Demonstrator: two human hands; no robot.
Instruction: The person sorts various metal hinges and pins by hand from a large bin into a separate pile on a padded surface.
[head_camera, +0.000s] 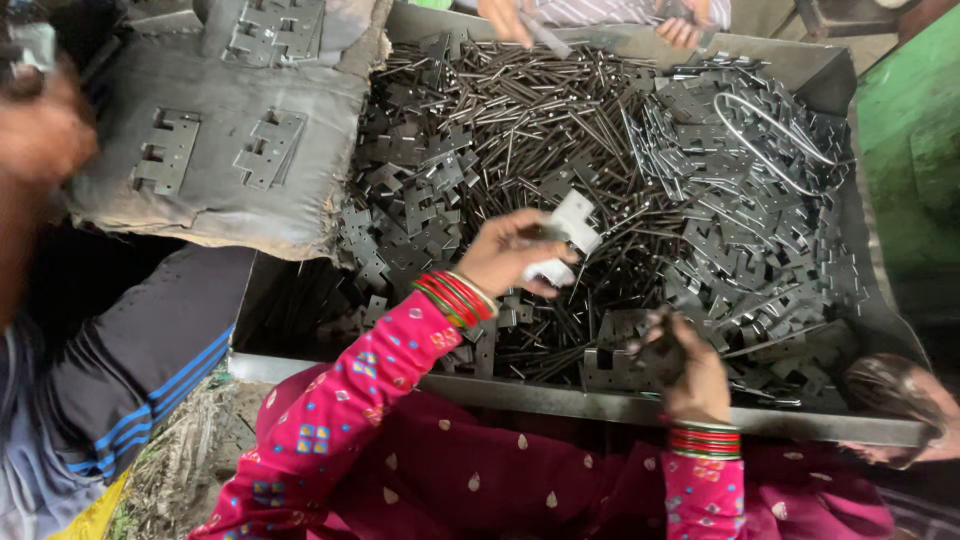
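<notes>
My left hand (515, 255) is raised over a big metal tray (640, 408) and grips a shiny notched metal plate (575, 222) that is tilted up. My right hand (690, 370) reaches into the pile near the tray's front rim, with its fingers closed on a dark metal piece (660, 330); what kind of piece it is stays blurred. Both wrists wear red and green bangles over pink patterned sleeves. The tray holds a heap of dark notched plates (740, 200) and thin metal pins (540, 100).
A worn grey cushion (210, 150) with several notched plates on it lies left of the tray. Another person's hands (590, 20) work at the tray's far rim. A person in dark clothes with blue stripes (120, 380) sits at left. A green surface (915, 150) stands at right.
</notes>
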